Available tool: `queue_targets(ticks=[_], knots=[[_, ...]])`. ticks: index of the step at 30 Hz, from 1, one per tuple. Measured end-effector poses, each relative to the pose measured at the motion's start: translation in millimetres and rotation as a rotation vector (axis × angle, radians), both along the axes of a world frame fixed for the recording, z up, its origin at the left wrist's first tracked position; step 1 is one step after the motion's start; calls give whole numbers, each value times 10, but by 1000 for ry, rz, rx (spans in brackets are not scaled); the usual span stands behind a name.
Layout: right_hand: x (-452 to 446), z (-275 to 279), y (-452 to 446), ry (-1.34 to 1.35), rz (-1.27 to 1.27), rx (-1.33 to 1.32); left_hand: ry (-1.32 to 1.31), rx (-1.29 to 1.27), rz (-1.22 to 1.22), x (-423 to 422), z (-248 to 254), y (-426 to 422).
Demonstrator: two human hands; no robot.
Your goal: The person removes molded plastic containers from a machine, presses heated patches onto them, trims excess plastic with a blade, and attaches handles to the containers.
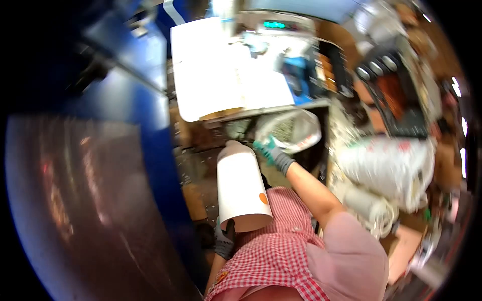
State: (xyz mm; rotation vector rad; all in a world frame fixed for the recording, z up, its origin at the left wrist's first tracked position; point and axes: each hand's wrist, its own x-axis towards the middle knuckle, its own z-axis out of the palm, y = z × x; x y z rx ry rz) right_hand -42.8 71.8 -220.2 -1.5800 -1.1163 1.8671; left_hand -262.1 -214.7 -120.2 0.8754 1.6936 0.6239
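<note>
My left hand (225, 240), in a grey and black glove, grips the lower edge of a white rolled sheet (241, 185). The sheet curves like a tube, with an open lower end and an orange spot near its right edge. A greyish rounded piece shows at its far end. My right hand (271, 152), in a teal and grey glove, is beside the far end of the roll with its fingers stretched out, somewhat blurred. Just past it lies an open white plastic bag (306, 131) with greenish bits inside; whether the fingers touch it I cannot tell.
White sheets (206, 65) lie on the worktable ahead, near a device with a green digital display (274, 24). A blue machine panel (155, 165) stands on the left. To the right are a plastic-wrapped bundle (384, 163) and a black crate (396, 95).
</note>
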Motion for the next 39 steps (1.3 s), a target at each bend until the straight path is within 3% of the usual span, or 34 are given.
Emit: queue_targets(ticks=[1,4,6,8,10,11,13,14,15,18,19,20,23,24,25,26,28,30,32,34,36,38,39], knots=[[157,130,-349,155,-68,-132,-195,24,42,129,-124,23],[628,1047,-684,429,-395,-481,-296,-32,-409,317,193,515],[1169,1087,-714,625,-483,-385,-769,-163,-500,355,476,859],[1476,1511,-689,711,-455,-151,-784,168,-387,440,297,1206],[1518,2329,-577,567,-248,118,-974,37,-84,597,339,1955],[1627,2383,-533,561,-110,154,-901,134,-283,718,484,2370],[1654,2510,-535,500,95,318,-966,157,-399,1001,1001,2753],[1697,2402,-580,375,81,469,-1113,77,-330,1247,1266,2905],[1868,2477,-622,334,86,486,-1016,74,-419,1468,1467,3013],[2521,2852,-848,-131,115,517,-1032,134,-665,2089,1453,3273],[2962,2575,-1006,-234,-30,551,-1042,113,-603,2332,1603,3259],[3386,2867,-1105,-414,-309,564,-1029,94,-608,2527,1623,3297],[5374,2935,-1481,-817,-895,825,-575,414,-712,3164,1602,3422],[5835,3165,-1409,-1172,-889,750,-495,454,-678,3497,1525,3370],[6072,3354,-1284,-1342,-728,797,-379,575,-711,3789,1325,3386],[6502,3344,-1210,-1648,-449,658,-280,713,-741,4159,1051,3431],[6958,3050,-1010,-1650,-210,417,-96,763,-673,4707,566,3428],[6953,3093,-820,-1712,-82,446,120,931,-740,5102,373,3438],[6976,3202,-762,-1786,55,456,128,1021,-727,5392,408,3423],[7165,3398,-764,-1682,102,393,72,1018,-721,5571,343,3406],[7221,3748,-885,-1715,41,455,111,1056,-815,5678,352,3451],[7299,3963,-1005,-1576,-313,665,220,1056,-877,5723,368,3441],[7596,3941,-1129,-1127,-486,567,242,1048,-893,5739,371,3467]])
